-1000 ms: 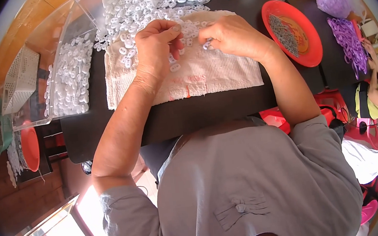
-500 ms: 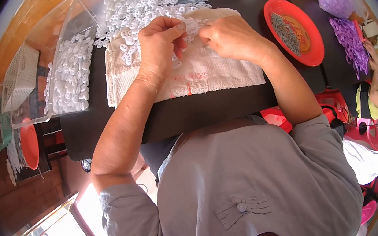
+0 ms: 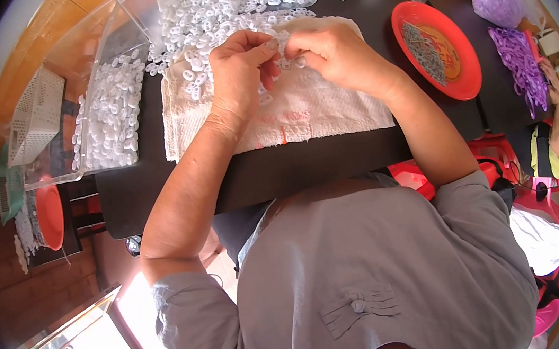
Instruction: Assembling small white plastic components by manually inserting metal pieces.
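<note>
White plastic fills the clear bin (image 3: 28, 183) at the upper left of the frame, which contains a bed of small ring-like pieces (image 3: 112, 118). A white perforated basket (image 3: 39, 120) is located at the far left. Toward the upper centre, a larger heap (image 3: 223, 0) of the same pieces spills onto a cream cloth (image 3: 349, 116) laid on the dark desk (image 3: 306, 163). Loose pieces (image 3: 195, 80) lie on the cloth beside the left hand (image 3: 233, 65).

The left hand is raised over the cloth, thumb and forefinger brought together; whether a piece is gripped cannot be told. The right hand (image 3: 338, 54) is just beside it, fingers curled inward; its contents are hidden.

Step in hand, as judged: fingertip manipulation of individual pieces. The next move appears to call for fine alignment between both sets of fingertips.

Markings: faded red lettering (image 3: 290, 117) runs along the cloth's lower part. No other label is clearly legible.

At the upper right, a red plate (image 3: 465, 85) contains thin grey metal pieces (image 3: 421, 52); purple strips (image 3: 521, 68) lie farther right.
</note>
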Motion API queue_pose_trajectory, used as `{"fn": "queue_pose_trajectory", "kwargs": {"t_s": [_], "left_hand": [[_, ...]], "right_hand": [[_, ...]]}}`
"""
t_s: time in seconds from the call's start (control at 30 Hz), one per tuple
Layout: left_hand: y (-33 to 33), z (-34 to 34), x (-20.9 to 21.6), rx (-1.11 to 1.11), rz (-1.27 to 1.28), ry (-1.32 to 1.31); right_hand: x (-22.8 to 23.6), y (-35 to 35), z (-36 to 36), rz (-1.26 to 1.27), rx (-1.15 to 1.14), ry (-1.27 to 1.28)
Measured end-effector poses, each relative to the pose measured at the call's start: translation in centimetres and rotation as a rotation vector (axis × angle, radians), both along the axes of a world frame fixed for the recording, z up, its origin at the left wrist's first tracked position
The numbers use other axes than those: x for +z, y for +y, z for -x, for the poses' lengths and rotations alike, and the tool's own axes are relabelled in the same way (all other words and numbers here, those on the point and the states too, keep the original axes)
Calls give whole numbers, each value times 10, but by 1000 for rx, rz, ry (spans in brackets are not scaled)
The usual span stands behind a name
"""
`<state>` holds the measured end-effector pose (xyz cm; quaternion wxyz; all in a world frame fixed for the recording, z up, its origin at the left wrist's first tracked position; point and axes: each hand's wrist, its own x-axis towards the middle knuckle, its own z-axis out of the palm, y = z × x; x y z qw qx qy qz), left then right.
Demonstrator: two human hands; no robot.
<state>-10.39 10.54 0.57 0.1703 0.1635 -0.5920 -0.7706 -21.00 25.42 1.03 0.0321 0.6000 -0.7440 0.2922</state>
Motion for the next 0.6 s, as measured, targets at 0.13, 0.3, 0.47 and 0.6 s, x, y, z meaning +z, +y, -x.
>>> {"fn": "queue_pose_trajectory", "kwargs": {"t_s": [0.13, 0.3, 0.47, 0.6], "left_hand": [[-2, 1, -2, -42, 26, -10], [-3, 0, -2, -24, 14, -5], [-2, 0, 1, -11, -38, 10], [3, -2, 4, 15, -101, 35]], "right_hand": [[-8, -1, -5, -15, 41, 57], [-3, 0, -14, -177, -109, 202], [-4, 1, -6, -36, -93, 85], [12, 2, 2, 215, -146, -972]]}}
